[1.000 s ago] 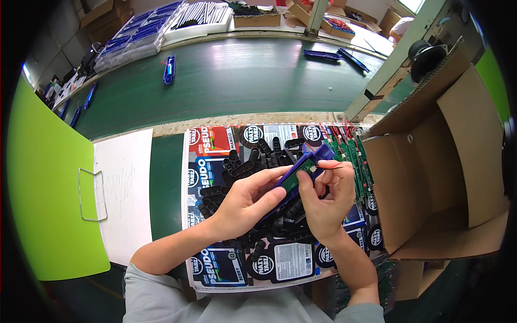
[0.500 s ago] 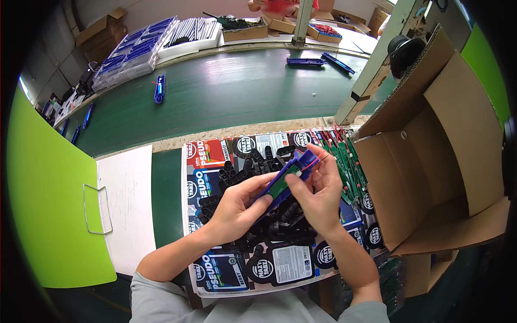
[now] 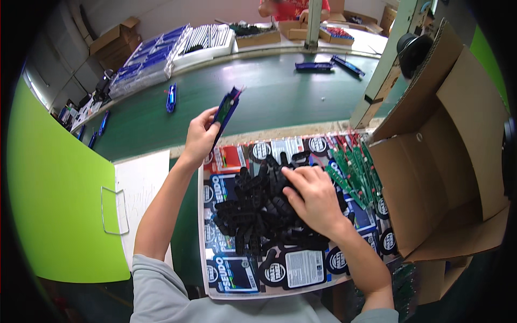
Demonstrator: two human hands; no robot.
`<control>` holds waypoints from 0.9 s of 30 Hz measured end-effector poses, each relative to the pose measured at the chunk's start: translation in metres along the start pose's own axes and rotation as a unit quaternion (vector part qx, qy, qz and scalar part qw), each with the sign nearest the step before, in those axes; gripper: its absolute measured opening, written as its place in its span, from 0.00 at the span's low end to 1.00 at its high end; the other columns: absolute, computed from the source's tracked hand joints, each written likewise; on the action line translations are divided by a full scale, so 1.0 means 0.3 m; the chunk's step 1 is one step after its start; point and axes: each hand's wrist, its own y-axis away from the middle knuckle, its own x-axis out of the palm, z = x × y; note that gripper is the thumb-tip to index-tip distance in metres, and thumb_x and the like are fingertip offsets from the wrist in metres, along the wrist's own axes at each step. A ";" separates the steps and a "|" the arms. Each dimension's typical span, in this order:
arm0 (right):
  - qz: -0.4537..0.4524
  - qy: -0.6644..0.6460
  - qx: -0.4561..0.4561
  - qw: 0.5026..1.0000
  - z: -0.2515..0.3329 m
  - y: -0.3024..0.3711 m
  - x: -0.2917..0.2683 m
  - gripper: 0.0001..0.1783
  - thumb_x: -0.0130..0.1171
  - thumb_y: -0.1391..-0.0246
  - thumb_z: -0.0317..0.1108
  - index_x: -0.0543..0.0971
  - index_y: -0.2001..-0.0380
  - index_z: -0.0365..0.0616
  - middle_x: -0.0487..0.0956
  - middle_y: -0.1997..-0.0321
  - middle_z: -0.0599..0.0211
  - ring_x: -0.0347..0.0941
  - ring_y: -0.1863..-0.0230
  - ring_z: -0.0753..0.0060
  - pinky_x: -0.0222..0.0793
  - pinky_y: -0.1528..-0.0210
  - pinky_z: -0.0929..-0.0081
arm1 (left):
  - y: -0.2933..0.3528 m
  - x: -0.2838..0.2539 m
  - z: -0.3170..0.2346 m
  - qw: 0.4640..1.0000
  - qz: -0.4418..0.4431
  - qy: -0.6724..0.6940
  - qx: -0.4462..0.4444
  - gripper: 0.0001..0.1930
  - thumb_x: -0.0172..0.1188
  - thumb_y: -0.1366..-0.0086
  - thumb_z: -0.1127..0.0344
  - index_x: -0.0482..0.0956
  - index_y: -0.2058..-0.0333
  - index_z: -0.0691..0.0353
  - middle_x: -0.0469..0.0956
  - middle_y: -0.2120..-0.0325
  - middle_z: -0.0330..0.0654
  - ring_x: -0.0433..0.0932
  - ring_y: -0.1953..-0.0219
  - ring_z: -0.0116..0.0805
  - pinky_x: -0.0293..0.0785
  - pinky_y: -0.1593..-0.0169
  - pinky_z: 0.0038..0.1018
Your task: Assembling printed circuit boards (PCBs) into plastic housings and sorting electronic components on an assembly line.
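My left hand (image 3: 201,138) is raised at the edge of the green belt. It grips a long blue plastic housing (image 3: 219,129) by its lower part, tilted with the upper end to the right. Inside the housing a green circuit board (image 3: 224,111) shows, with thin red wire at the top end. Over the pile of small black plastic parts (image 3: 253,220) my right hand (image 3: 318,202) reaches down, thumb and index finger apart. Its fingertips are among or just above the parts, and nothing shows in them.
Green circuit boards (image 3: 353,167) with red wires lie right of the pile on the printed sheet (image 3: 231,293). An open cardboard box (image 3: 414,188) stands to their right. Blue housings (image 3: 314,67) rest on the green belt (image 3: 253,81). A lime-green panel (image 3: 59,204) borders the left; a person (image 3: 293,9) is beyond the belt.
My left hand has carried the blue housing up and left toward the belt. My right hand has let go of it and dropped to the black parts. The view has shifted slightly.
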 end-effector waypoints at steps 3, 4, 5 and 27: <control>0.035 0.020 -0.005 0.999 -0.014 0.015 0.027 0.18 0.69 0.42 0.36 0.84 0.48 0.46 0.79 0.52 0.65 0.74 0.49 0.59 0.68 0.49 0.60 | -0.088 -0.017 0.110 0.993 -0.013 -0.121 -0.007 0.21 0.57 0.32 0.76 0.80 0.41 0.67 0.81 0.69 0.39 0.76 0.69 0.26 0.74 0.61 0.27; 0.033 0.017 0.002 0.999 -0.019 0.022 0.026 0.17 0.69 0.43 0.35 0.84 0.50 0.46 0.79 0.52 0.64 0.74 0.49 0.58 0.68 0.49 0.60 | -0.112 -0.002 0.113 0.986 -0.014 -0.164 -0.017 0.21 0.57 0.33 0.75 0.80 0.41 0.66 0.82 0.69 0.42 0.78 0.68 0.29 0.75 0.60 0.30; 0.030 0.014 0.009 0.999 -0.023 0.023 0.023 0.16 0.69 0.43 0.35 0.84 0.52 0.46 0.79 0.52 0.64 0.74 0.49 0.58 0.69 0.49 0.60 | -0.140 0.013 0.116 0.978 -0.017 -0.207 -0.027 0.21 0.57 0.34 0.75 0.81 0.41 0.65 0.83 0.68 0.45 0.80 0.67 0.33 0.76 0.59 0.32; 0.014 -0.346 0.220 0.912 -0.044 0.001 -0.064 0.08 0.69 0.38 0.29 0.79 0.65 0.38 0.77 0.75 0.74 0.70 0.75 0.85 0.67 0.72 0.80 | -0.398 0.057 0.136 0.900 -0.064 -0.418 0.104 0.20 0.61 0.38 0.71 0.84 0.46 0.62 0.77 0.42 0.54 0.74 0.37 0.53 0.71 0.32 0.42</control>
